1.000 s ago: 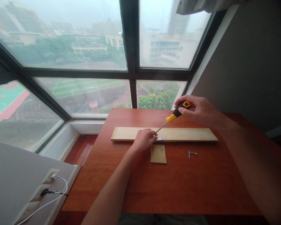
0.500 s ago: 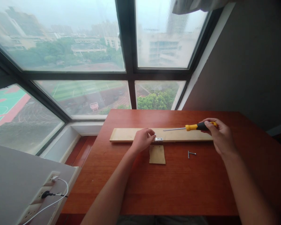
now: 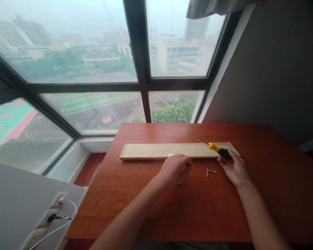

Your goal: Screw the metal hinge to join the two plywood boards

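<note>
Clamping a screwdriver by its handle in the right hand, slanted up and leftward from that grip. Pinching a piece too tiny to identify in the left hand. Partly covering a metal bracket on the board just beyond. Flanking two screws.

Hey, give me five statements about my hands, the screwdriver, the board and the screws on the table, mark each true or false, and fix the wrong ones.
1. Your right hand holds the screwdriver. True.
2. Two screws lie on the table, nearer you than the board. True.
3. The screwdriver's tip is touching those screws. False: it is well apart from them.
4. Your left hand hides part of the board's near edge. True.
5. The screwdriver's handle is plain red. False: it is yellow and black.
</note>
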A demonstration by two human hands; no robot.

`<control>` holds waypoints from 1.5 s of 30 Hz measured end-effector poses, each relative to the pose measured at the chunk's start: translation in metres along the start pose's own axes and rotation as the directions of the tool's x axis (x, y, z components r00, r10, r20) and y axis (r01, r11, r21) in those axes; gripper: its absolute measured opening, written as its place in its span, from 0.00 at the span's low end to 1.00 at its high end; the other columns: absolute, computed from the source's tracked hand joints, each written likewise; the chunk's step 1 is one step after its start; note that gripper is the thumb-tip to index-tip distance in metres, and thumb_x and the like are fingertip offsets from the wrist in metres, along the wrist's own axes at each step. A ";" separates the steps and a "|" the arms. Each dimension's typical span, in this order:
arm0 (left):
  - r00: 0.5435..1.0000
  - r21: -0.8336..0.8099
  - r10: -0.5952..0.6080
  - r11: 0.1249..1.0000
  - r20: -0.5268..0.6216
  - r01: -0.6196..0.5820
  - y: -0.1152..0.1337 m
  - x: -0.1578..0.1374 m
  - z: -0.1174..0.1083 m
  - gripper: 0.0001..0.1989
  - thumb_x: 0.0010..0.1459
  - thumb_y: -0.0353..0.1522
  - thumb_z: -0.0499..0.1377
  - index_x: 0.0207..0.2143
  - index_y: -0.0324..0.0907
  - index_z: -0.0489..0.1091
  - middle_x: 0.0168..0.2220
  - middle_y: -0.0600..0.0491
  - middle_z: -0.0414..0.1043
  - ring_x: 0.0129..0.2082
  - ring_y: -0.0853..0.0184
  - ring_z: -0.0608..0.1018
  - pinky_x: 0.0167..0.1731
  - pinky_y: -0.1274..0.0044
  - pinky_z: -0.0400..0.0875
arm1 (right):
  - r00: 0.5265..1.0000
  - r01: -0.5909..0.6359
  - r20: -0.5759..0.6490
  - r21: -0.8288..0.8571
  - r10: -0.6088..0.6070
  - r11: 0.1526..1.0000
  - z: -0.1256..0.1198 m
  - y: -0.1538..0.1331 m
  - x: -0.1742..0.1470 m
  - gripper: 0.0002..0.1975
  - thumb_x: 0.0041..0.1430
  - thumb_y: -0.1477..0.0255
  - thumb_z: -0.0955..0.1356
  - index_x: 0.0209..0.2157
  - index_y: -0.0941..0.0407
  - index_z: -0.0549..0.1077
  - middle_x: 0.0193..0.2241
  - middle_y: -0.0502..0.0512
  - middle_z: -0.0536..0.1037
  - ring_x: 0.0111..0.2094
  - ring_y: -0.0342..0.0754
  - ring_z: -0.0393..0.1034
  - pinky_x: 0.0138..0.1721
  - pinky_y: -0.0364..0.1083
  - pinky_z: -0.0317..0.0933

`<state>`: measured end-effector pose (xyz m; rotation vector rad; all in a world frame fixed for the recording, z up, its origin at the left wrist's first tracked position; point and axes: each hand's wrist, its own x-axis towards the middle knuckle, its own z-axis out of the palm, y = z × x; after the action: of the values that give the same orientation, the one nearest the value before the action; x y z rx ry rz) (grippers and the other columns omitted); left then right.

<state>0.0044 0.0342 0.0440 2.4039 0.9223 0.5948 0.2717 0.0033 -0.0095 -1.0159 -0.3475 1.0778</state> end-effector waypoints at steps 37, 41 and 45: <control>0.999 0.329 -0.027 0.944 -0.019 0.032 -0.004 0.005 -0.011 0.07 0.62 0.32 0.52 0.35 0.44 0.70 0.36 0.52 0.70 0.33 0.66 0.72 0.32 0.75 0.64 | 0.999 -0.010 0.053 0.061 0.006 0.998 0.004 0.002 -0.004 0.13 0.47 0.65 0.75 0.32 0.56 0.71 0.26 0.47 0.73 0.24 0.39 0.65 0.24 0.40 0.65; 0.936 0.353 0.269 0.873 0.228 -0.337 0.037 -0.005 0.030 0.04 0.61 0.33 0.54 0.35 0.44 0.68 0.35 0.52 0.69 0.33 0.64 0.72 0.31 0.73 0.64 | 0.998 -0.011 0.057 0.065 0.007 0.998 0.004 0.002 -0.004 0.13 0.48 0.65 0.74 0.32 0.56 0.72 0.24 0.47 0.72 0.23 0.39 0.64 0.24 0.40 0.65; 0.907 0.398 0.304 0.823 0.292 -0.405 0.051 -0.006 0.059 0.05 0.62 0.31 0.53 0.33 0.41 0.67 0.33 0.50 0.67 0.34 0.64 0.71 0.31 0.73 0.64 | 0.998 -0.016 0.059 0.069 0.012 0.997 0.003 0.002 -0.005 0.13 0.49 0.65 0.74 0.32 0.57 0.72 0.24 0.47 0.71 0.23 0.38 0.64 0.24 0.40 0.65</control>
<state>0.0580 -0.0203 0.0259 3.0288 0.5556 0.2447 0.2659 0.0013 -0.0088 -0.9278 -0.3483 1.1264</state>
